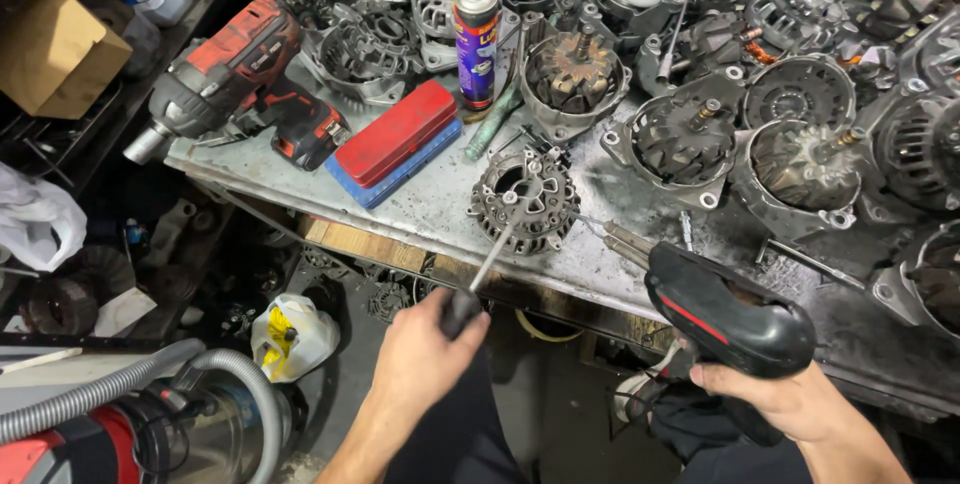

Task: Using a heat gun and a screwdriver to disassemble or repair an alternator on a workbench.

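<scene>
My left hand grips the dark handle of a screwdriver; its shaft reaches up to a round metal alternator housing lying on the workbench near the front edge. My right hand holds a black power tool with a red stripe, whose metal tip points left toward the housing without touching it.
Several alternators and stators crowd the bench's back and right side. A red cordless impact wrench, a red and blue case and a spray can lie at left. A vacuum hose and jug sit on the floor.
</scene>
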